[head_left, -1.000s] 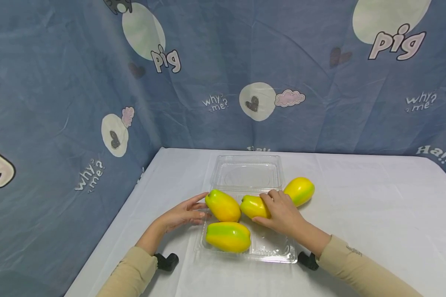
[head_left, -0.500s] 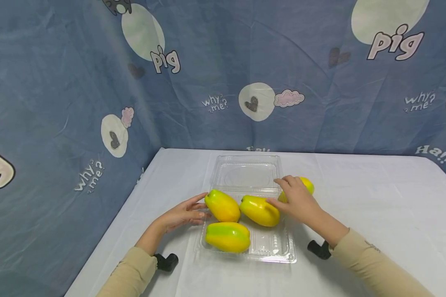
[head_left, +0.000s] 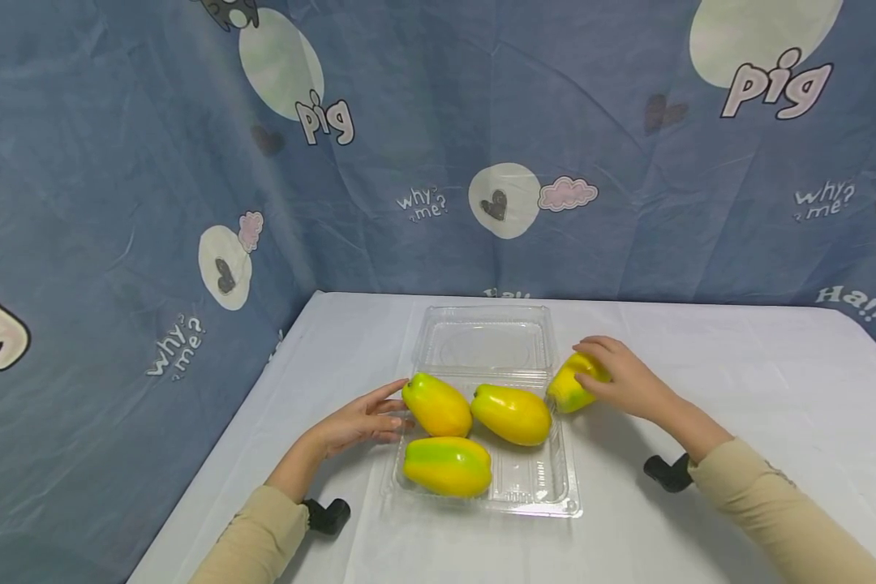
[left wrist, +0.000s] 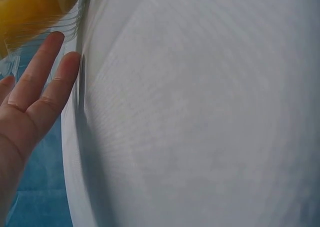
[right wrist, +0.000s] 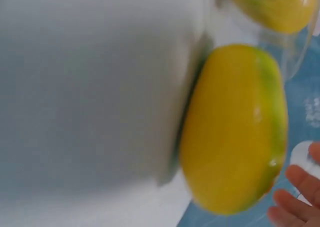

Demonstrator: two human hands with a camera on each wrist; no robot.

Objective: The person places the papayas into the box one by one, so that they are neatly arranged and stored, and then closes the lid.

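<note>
In the head view my right hand (head_left: 628,385) is over the rightmost yellow-green papaya (head_left: 569,391), thumb and fingertips spread across its outer end. The right wrist view shows that papaya (right wrist: 235,132) large, with the fingers (right wrist: 300,179) fairly straight beside its lower end. It lies just past the right edge of a clear plastic clamshell box (head_left: 529,491). Three more papayas sit in the box: one at the back left (head_left: 438,405), one at the back right (head_left: 513,415), one in front (head_left: 447,466). My left hand (head_left: 361,422) has its fingers extended at the box's left side, fingertips close to the back-left papaya.
The clear lid (head_left: 485,337) of the box lies folded back behind it. A white cloth (head_left: 737,405) covers the table, and a blue printed curtain (head_left: 591,105) hangs behind and to the left. Black wrist camera mounts (head_left: 327,515) stick out by both sleeves.
My right hand has let go of the back-right papaya in the box and moved right to the papaya outside it. My left hand has stayed in place.
</note>
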